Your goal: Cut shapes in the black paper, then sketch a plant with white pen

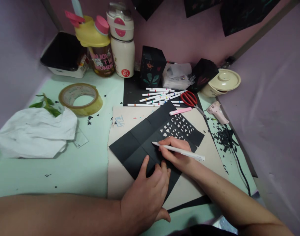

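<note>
Pinching pen [182, 151] between thumb and fingers of right hand [178, 159], right of centre in the frame. Pointing pen leftward at paper [139, 142], without showing clearly any tip contact. Resting left hand [150, 186] on paper at lower centre, with index finger spread apart from the other fingers. Supporting paper slantwise on cardboard [117, 183] at centre of the frame. Displaying small light shapes in upper right part of paper. Bearing markers [152, 94] and scissors [194, 105] at upper centre, and tape [91, 107] on surface [88, 177] at left.
</note>
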`<state>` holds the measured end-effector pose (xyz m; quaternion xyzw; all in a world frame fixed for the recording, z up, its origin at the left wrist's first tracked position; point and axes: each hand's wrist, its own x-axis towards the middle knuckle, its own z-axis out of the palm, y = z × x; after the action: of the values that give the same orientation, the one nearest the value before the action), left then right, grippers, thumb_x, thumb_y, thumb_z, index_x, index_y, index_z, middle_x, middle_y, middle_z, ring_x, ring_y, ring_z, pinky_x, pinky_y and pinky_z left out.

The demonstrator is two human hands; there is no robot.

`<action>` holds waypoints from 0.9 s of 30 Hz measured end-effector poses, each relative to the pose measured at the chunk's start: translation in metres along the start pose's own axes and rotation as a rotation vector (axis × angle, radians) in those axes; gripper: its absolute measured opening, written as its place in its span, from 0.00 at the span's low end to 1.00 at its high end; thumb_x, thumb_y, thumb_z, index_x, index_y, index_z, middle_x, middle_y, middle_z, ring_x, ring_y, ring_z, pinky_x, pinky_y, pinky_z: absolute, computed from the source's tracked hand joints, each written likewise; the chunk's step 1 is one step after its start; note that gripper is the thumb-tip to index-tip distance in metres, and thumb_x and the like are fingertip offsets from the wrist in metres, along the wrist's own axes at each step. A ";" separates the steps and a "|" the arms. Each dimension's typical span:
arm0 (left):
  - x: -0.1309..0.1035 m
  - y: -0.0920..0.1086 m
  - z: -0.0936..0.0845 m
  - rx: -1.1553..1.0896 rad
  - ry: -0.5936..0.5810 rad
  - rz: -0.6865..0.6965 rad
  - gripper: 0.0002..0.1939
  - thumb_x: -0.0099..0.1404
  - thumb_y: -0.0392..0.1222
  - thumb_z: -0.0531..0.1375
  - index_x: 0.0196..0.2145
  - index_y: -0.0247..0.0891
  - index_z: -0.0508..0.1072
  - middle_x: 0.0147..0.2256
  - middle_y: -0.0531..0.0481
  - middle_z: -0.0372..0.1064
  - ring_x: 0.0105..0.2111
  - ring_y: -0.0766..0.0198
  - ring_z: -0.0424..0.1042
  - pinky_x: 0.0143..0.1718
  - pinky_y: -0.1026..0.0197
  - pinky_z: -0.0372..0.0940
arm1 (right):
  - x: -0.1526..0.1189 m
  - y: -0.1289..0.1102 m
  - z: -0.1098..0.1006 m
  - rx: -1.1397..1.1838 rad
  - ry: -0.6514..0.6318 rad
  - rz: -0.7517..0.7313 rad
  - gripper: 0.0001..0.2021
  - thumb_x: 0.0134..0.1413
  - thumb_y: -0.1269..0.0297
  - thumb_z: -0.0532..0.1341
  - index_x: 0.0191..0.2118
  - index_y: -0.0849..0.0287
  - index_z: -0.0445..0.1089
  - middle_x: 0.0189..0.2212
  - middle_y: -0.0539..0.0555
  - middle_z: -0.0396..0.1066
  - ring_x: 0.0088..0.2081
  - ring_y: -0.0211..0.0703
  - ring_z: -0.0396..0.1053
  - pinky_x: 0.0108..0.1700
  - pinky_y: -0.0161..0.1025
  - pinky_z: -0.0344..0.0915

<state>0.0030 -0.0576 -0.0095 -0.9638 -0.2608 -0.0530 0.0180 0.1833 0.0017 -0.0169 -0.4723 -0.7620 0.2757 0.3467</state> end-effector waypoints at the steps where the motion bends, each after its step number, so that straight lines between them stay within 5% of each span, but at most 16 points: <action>1: 0.000 0.000 0.000 -0.002 0.001 -0.001 0.51 0.55 0.77 0.54 0.58 0.28 0.69 0.56 0.32 0.66 0.51 0.47 0.59 0.57 0.34 0.55 | 0.001 0.000 0.000 -0.003 -0.008 0.003 0.04 0.61 0.68 0.60 0.38 0.57 0.73 0.31 0.51 0.78 0.29 0.36 0.74 0.30 0.32 0.67; 27: 0.000 -0.001 -0.002 -0.003 -0.021 0.007 0.50 0.57 0.76 0.52 0.58 0.28 0.69 0.57 0.32 0.66 0.53 0.47 0.59 0.57 0.34 0.55 | -0.008 0.003 -0.005 0.052 -0.017 -0.007 0.04 0.59 0.68 0.60 0.33 0.56 0.70 0.27 0.50 0.74 0.26 0.36 0.69 0.29 0.34 0.64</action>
<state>0.0025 -0.0573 -0.0073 -0.9653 -0.2573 -0.0431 0.0141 0.1912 -0.0037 -0.0189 -0.4580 -0.7592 0.2983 0.3532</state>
